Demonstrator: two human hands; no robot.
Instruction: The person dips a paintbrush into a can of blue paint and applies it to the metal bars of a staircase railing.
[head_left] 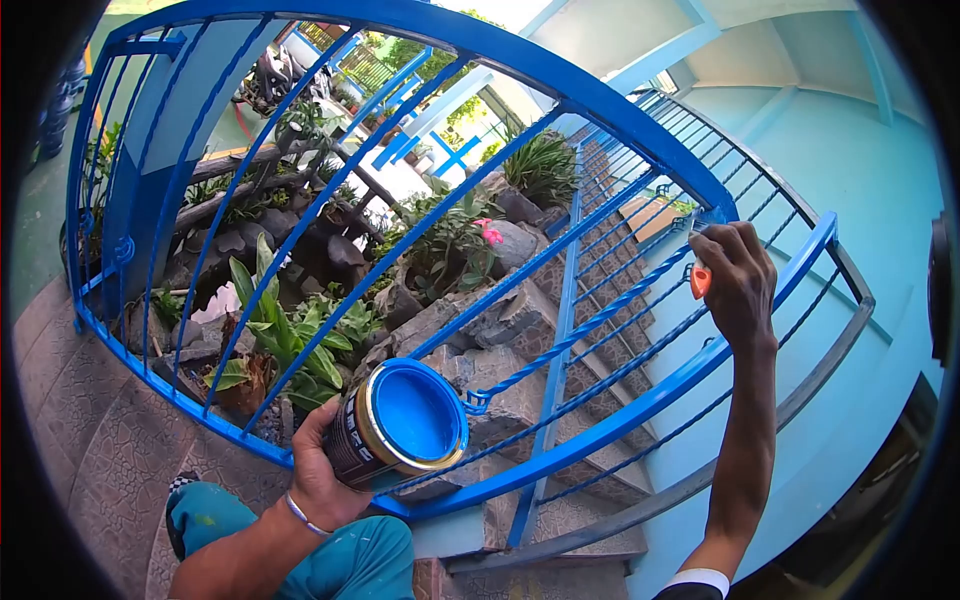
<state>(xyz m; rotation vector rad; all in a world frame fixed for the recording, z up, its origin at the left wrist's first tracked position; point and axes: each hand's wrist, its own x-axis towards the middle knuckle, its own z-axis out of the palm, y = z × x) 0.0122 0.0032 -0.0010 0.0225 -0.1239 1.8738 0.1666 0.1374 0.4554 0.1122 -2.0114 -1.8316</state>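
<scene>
My left hand (328, 470) is wrapped round a paint can (362, 437), tilted so that its open top faces me. Blue paint (415, 408) shows inside, and some is smeared on the rim. Up at the right, my right hand (738, 270) grips a paintbrush by its orange handle (701, 281). The bristles are at the top rail of the blue metal railing (600, 120), mostly hidden by the hand and rail. Beside the can runs a twisted blue bar (585, 342) of the railing.
Behind the railing lies a rock garden with green plants (285, 325) and a pink flower (490, 232). Stone-patterned steps (600, 400) rise on the right, bordered by a dark unpainted handrail (840, 350). A light blue wall (850, 170) stands beyond. My knees in teal trousers (350, 560) are below.
</scene>
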